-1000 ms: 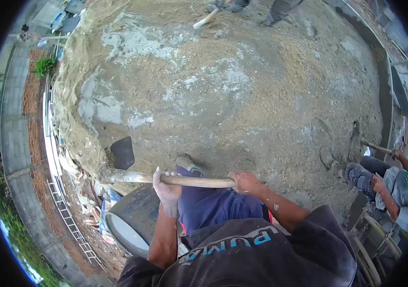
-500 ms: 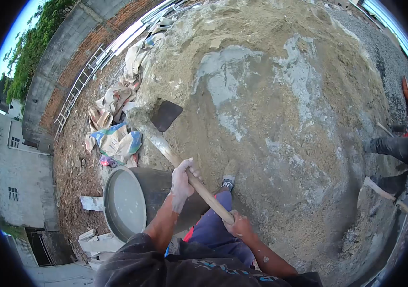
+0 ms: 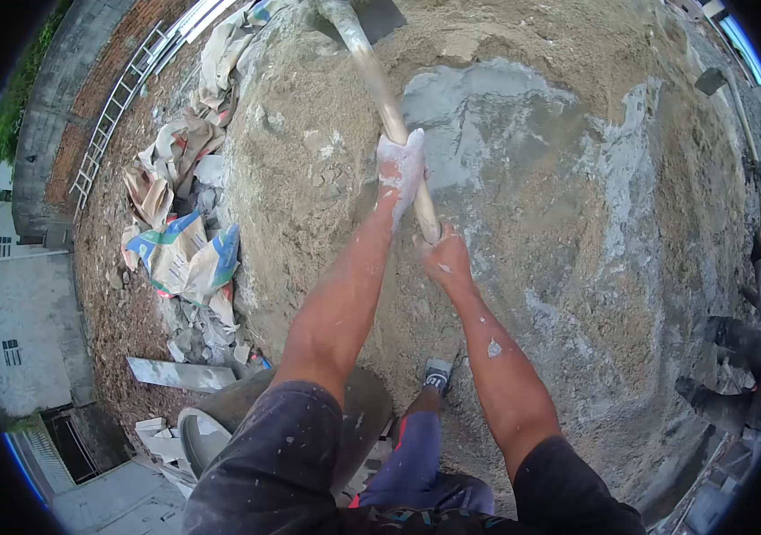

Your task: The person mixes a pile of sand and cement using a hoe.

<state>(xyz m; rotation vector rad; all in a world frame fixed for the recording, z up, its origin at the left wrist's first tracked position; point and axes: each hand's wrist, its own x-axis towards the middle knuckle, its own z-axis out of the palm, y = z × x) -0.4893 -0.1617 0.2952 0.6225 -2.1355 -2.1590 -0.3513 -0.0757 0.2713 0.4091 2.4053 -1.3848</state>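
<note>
Both arms stretch forward along the pale wooden handle of a long hoe [image 3: 389, 102]. My left hand [image 3: 401, 168], coated in grey-white powder, wraps round the handle partway up. Lower down, my right hand [image 3: 445, 256] is closed round the handle's near end. The dark flat blade [image 3: 382, 20] is at the top edge of the view, partly cut off, over the sand pile. Ahead of my hands lies a large heap of sand [image 3: 336, 169] with patches of grey cement powder [image 3: 478, 98] on it. My shoe [image 3: 438, 373] stands at the heap's near side.
At lower left a large dark drum [image 3: 354, 419] lies partly behind my arm. Torn cement sacks [image 3: 189, 254] and a board [image 3: 180, 374] are on the left, with a ladder [image 3: 118, 116] beyond. At right a co-worker's legs [image 3: 728, 401] and another long-handled tool [image 3: 737, 107] show.
The hoe has swung forward and away, its blade rising to the top of the view. Both my hands have moved forward with it, arms straighter. The view has shifted, and the co-worker's tool is raised.
</note>
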